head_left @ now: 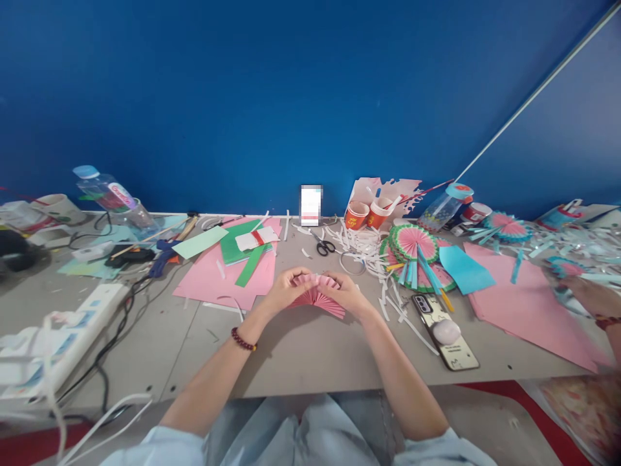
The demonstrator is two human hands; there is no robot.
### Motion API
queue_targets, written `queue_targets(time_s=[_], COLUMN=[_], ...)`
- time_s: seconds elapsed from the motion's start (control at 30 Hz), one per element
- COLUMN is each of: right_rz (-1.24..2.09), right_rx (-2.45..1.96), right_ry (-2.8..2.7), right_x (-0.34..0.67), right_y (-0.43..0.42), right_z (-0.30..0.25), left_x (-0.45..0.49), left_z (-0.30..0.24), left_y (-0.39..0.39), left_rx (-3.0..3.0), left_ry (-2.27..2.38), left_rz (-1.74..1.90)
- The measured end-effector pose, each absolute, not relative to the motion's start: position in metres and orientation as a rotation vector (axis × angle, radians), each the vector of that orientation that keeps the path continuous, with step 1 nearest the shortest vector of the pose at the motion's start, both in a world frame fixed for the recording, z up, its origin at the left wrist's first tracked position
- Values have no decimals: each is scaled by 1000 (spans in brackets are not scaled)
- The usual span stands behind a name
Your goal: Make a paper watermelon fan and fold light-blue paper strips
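A pink pleated paper fan (314, 296) is spread in an arc between my hands, just above the table near its front edge. My left hand (287, 288) grips its left side, fingers curled over the top. On the other side my right hand (345, 294) pinches the right part of the folds. Both sets of fingers meet near the fan's upper middle, and they hide some of the pleats. Beyond my hands lies a pair of black-handled scissors (325, 246). Pink paper sheets (204, 275) with green paper (250, 275) on them are to the left.
White paper strips (361, 249) are scattered behind my right hand. Finished pink-and-green rosettes (414, 243), a blue sheet (466, 268) and a phone (451, 343) lie right. A power strip (82, 330) with cables sits left. Another person's hand (589, 298) is at far right.
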State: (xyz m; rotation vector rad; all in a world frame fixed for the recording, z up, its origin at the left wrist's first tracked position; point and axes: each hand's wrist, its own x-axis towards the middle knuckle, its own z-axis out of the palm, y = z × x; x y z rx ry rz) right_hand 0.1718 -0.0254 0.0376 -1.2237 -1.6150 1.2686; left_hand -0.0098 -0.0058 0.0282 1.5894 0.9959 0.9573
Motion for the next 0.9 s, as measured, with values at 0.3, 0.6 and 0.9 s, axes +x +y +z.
queue_targets(time_s=[0.3,0.6,0.9], right_rz=[1723,1761,1663], right_rx=[-969,-868,-966], right_ry=[-1122,-1084,-1131], right_x=[175,172,171], right_y=[-22,-20,-23], right_z=[31,26,32], left_x=[-14,-14,-12], left_z=[37,33,36], left_y=[-8,-8,-8], left_rx=[1388,1459,1475], left_ry=[946,891,864], left_rz=[962,911,970])
